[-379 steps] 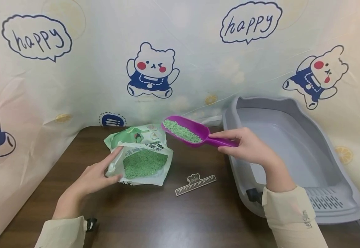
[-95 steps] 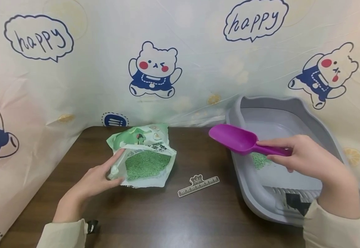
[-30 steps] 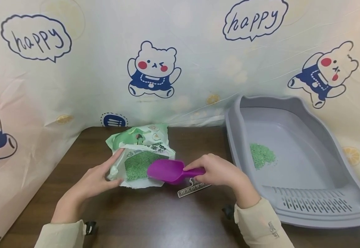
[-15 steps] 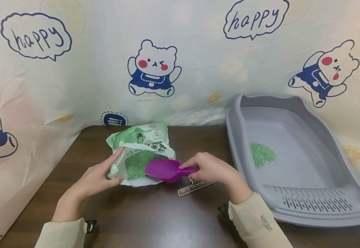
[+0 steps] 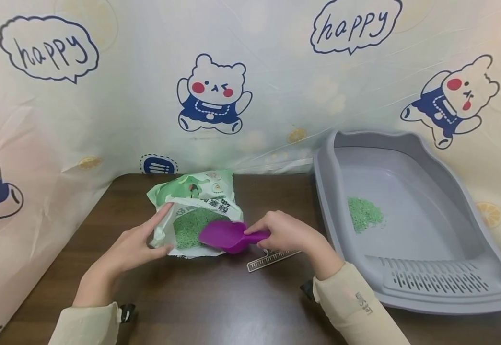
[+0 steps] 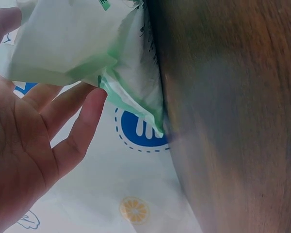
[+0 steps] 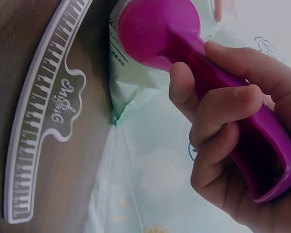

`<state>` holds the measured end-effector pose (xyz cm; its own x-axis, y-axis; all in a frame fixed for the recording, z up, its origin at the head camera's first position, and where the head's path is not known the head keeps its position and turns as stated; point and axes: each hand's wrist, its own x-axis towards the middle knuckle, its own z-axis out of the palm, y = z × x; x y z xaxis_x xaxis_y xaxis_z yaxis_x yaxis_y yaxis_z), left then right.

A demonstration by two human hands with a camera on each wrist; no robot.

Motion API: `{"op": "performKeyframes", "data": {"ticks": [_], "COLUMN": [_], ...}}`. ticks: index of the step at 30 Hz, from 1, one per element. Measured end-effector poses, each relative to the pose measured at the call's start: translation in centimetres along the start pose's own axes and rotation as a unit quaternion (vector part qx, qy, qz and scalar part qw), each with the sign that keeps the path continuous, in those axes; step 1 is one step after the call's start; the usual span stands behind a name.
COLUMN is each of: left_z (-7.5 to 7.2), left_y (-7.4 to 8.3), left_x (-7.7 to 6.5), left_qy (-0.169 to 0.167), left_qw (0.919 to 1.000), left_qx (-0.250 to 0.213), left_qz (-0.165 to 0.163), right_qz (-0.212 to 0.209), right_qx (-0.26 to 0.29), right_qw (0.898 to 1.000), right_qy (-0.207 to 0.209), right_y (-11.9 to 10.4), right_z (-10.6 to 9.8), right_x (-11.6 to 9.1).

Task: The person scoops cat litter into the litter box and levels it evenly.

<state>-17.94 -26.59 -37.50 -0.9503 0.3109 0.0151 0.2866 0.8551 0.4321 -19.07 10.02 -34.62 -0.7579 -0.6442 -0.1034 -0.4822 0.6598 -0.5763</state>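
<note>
One scoop (image 5: 222, 235), gripped by the right hand (image 5: 285, 232), lay at the bag (image 5: 180, 186) mouth. Left hand (image 5: 130, 247), fingers wide, touched the bag's side.

We see a smooth, softly shiny purple plastic scoop (image 5: 224, 235); at its ten o'clock, a crinkled green-and-white film pouch (image 5: 203, 189) of rough green granules (image 5: 190, 227); at three, a smooth, satin grey high-walled plastic tray (image 5: 410, 206); at six, a glossy brown wood-grain table (image 5: 224, 302).

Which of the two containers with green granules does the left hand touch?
The green-and-white plastic bag; the grey plastic tray stands apart from the left hand.
</note>
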Motion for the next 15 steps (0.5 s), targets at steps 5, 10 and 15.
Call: {"op": "performKeyframes", "data": {"ticks": [5,10,15], "left_z": [0.1,0.1,0.1], "left_y": [-0.1,-0.2,-0.1], "left_x": [0.0,0.1,0.1], "left_qy": [-0.002,-0.002,0.0], "left_qw": [1.0,1.0,0.9999], "left_qx": [0.0,0.0,0.002], "left_qz": [-0.005,-0.009,-0.011], "right_qz": [0.007,0.004,0.017], "right_qx": [0.011,0.007,0.013], "right_qw": [1.0,1.0,1.0], "right_qy": [0.005,0.015,0.02], "right_y": [0.2,0.3,0.0], "right_z": [0.5,1.0,1.4], "right_x": [0.5,0.9,1.2]}}
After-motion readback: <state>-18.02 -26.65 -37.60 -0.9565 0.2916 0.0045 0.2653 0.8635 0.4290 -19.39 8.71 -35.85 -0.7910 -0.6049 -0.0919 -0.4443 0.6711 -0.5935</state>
